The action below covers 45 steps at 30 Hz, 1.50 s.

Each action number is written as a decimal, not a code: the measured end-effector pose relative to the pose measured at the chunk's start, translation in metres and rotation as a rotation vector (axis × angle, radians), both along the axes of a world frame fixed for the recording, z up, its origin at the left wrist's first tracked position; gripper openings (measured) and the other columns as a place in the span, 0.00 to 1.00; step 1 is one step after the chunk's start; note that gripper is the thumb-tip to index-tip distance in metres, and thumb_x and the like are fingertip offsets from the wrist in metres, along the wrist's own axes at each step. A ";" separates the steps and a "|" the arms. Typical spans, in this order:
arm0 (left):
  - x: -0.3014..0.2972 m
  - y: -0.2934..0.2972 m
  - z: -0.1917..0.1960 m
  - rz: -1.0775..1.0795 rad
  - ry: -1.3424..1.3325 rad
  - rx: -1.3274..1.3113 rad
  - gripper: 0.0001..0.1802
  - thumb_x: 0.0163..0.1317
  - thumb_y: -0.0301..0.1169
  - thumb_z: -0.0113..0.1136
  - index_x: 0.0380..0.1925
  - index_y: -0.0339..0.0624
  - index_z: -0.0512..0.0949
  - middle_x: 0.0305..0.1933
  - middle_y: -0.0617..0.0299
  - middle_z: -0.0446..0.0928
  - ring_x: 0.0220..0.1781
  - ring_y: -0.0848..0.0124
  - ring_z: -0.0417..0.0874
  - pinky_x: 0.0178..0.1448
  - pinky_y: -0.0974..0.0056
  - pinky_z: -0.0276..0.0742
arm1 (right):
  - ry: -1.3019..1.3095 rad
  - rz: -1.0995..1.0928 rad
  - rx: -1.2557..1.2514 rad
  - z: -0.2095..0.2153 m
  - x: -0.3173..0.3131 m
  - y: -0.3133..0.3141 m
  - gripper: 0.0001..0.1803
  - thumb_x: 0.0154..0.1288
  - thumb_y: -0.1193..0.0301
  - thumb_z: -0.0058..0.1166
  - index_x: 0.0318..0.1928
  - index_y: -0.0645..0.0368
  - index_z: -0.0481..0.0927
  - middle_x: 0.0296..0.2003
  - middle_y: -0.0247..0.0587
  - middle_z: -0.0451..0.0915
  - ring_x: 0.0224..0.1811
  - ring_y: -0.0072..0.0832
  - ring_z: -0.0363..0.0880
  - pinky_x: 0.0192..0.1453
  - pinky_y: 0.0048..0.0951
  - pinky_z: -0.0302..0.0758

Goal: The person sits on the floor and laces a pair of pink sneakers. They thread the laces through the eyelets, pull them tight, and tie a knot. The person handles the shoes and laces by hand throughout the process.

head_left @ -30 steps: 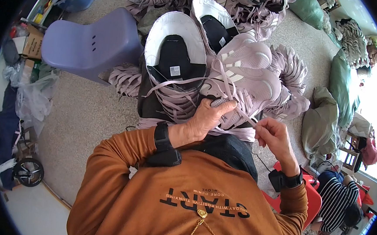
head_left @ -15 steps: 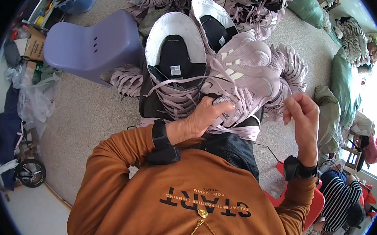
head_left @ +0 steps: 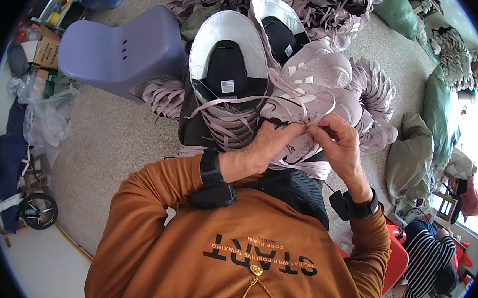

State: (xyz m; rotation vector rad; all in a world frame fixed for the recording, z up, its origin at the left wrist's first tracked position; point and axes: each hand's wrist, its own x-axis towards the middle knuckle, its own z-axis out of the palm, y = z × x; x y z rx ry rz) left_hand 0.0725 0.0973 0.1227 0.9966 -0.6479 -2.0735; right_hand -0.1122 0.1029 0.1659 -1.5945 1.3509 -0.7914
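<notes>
A pale pink sneaker upper [head_left: 303,149] lies over my lap, on a pile of similar ones. My left hand [head_left: 262,149] grips its near side, with the thumb pressed along the eyelet edge. Right beside that thumb, my right hand [head_left: 340,146] pinches at the eyelets with thumb and forefinger. What sits between those fingertips seems to be the pink lace, though they largely cover it. A long loose lace [head_left: 231,100] trails leftward over a stack of uppers, whose top one shows a white lining and a black sole piece [head_left: 227,73].
A purple plastic stool [head_left: 118,46] stands to the left. More bundled uppers [head_left: 376,95] lie right of my lap and beyond it. Green sacks [head_left: 441,113] line the right side, near a person in a striped top [head_left: 428,253]. Clear plastic bags [head_left: 49,122] lie far left.
My right hand has come down and left from beside the shoe pile to the eyelets, meeting my left thumb. My left hand keeps its hold on the upper.
</notes>
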 end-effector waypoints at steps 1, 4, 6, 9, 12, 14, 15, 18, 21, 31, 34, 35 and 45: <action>0.001 0.000 -0.003 -0.007 -0.006 -0.009 0.17 0.68 0.32 0.61 0.55 0.40 0.79 0.52 0.63 0.81 0.49 0.74 0.83 0.52 0.66 0.79 | 0.041 0.014 -0.043 0.003 0.004 -0.001 0.05 0.66 0.77 0.62 0.39 0.67 0.81 0.31 0.39 0.78 0.31 0.24 0.77 0.35 0.28 0.73; 0.000 0.001 -0.009 -0.006 -0.020 -0.079 0.16 0.69 0.31 0.60 0.55 0.40 0.78 0.52 0.63 0.80 0.50 0.74 0.82 0.53 0.66 0.79 | 0.196 0.125 -0.170 0.013 0.004 -0.008 0.05 0.64 0.77 0.62 0.38 0.67 0.80 0.30 0.46 0.78 0.30 0.37 0.79 0.36 0.34 0.74; 0.000 0.001 -0.010 -0.024 -0.033 -0.100 0.16 0.69 0.31 0.60 0.55 0.40 0.78 0.52 0.64 0.81 0.50 0.75 0.82 0.52 0.66 0.79 | 0.259 0.233 -0.153 0.022 0.002 -0.018 0.05 0.63 0.76 0.61 0.36 0.67 0.80 0.29 0.50 0.79 0.30 0.45 0.80 0.36 0.38 0.74; 0.002 0.000 -0.011 -0.061 -0.044 -0.089 0.16 0.70 0.32 0.58 0.55 0.41 0.79 0.51 0.64 0.81 0.50 0.75 0.82 0.53 0.67 0.79 | 0.323 0.375 0.033 0.037 0.004 -0.036 0.06 0.62 0.75 0.59 0.33 0.66 0.80 0.25 0.52 0.80 0.28 0.49 0.81 0.35 0.42 0.74; 0.002 0.003 -0.015 -0.048 -0.009 -0.095 0.15 0.70 0.32 0.57 0.55 0.41 0.79 0.50 0.64 0.81 0.50 0.76 0.82 0.53 0.67 0.78 | 0.391 0.431 -0.055 0.030 0.001 -0.039 0.06 0.62 0.74 0.60 0.34 0.65 0.80 0.24 0.51 0.79 0.28 0.48 0.80 0.35 0.42 0.74; 0.006 0.002 -0.017 -0.053 0.018 -0.081 0.15 0.71 0.32 0.57 0.54 0.40 0.80 0.50 0.63 0.81 0.50 0.76 0.82 0.53 0.67 0.78 | 0.325 0.337 0.002 0.030 0.007 -0.032 0.06 0.62 0.73 0.59 0.34 0.65 0.80 0.24 0.51 0.80 0.28 0.49 0.81 0.35 0.42 0.75; 0.006 0.001 -0.018 -0.065 0.016 -0.072 0.15 0.71 0.32 0.57 0.54 0.40 0.80 0.50 0.63 0.81 0.50 0.76 0.82 0.53 0.67 0.79 | 0.293 0.289 0.030 0.031 0.009 -0.030 0.07 0.63 0.73 0.59 0.34 0.65 0.80 0.24 0.51 0.80 0.29 0.49 0.81 0.35 0.42 0.75; 0.010 0.002 -0.020 -0.103 0.012 -0.064 0.16 0.71 0.32 0.56 0.55 0.39 0.79 0.50 0.63 0.82 0.50 0.75 0.82 0.53 0.67 0.79 | 0.303 0.291 0.119 0.035 0.009 -0.028 0.06 0.63 0.74 0.59 0.35 0.64 0.79 0.25 0.52 0.80 0.29 0.49 0.82 0.35 0.43 0.75; 0.013 0.001 -0.016 -0.160 0.035 -0.084 0.17 0.71 0.32 0.56 0.56 0.38 0.79 0.50 0.63 0.82 0.50 0.76 0.82 0.53 0.67 0.79 | 0.331 0.392 -0.144 0.029 0.003 -0.027 0.05 0.62 0.76 0.59 0.35 0.65 0.78 0.24 0.51 0.79 0.27 0.45 0.82 0.34 0.40 0.75; 0.013 -0.001 0.008 -0.146 -0.002 0.092 0.16 0.67 0.29 0.62 0.53 0.39 0.81 0.49 0.63 0.83 0.47 0.75 0.84 0.50 0.67 0.81 | 0.251 0.178 0.019 0.018 -0.009 0.026 0.11 0.67 0.70 0.63 0.33 0.66 0.78 0.22 0.47 0.79 0.23 0.38 0.80 0.31 0.36 0.74; 0.007 0.000 0.006 -0.078 0.018 0.098 0.14 0.66 0.30 0.64 0.49 0.39 0.82 0.44 0.64 0.84 0.42 0.75 0.85 0.45 0.66 0.81 | 0.238 0.096 0.060 0.009 0.002 0.031 0.12 0.68 0.69 0.63 0.32 0.66 0.78 0.22 0.48 0.79 0.24 0.40 0.80 0.30 0.37 0.74; 0.005 0.000 0.006 -0.046 0.021 0.085 0.13 0.65 0.30 0.64 0.48 0.38 0.83 0.42 0.64 0.84 0.40 0.75 0.85 0.43 0.66 0.81 | 0.257 0.085 0.011 0.006 0.006 0.031 0.14 0.69 0.68 0.62 0.32 0.66 0.77 0.22 0.50 0.79 0.24 0.42 0.80 0.30 0.38 0.73; 0.019 0.003 -0.004 -0.126 0.071 0.140 0.15 0.70 0.31 0.59 0.53 0.39 0.81 0.51 0.63 0.83 0.54 0.72 0.84 0.60 0.64 0.79 | 0.028 0.107 0.470 -0.016 -0.063 0.068 0.16 0.71 0.66 0.53 0.28 0.64 0.78 0.21 0.47 0.78 0.22 0.38 0.76 0.30 0.36 0.72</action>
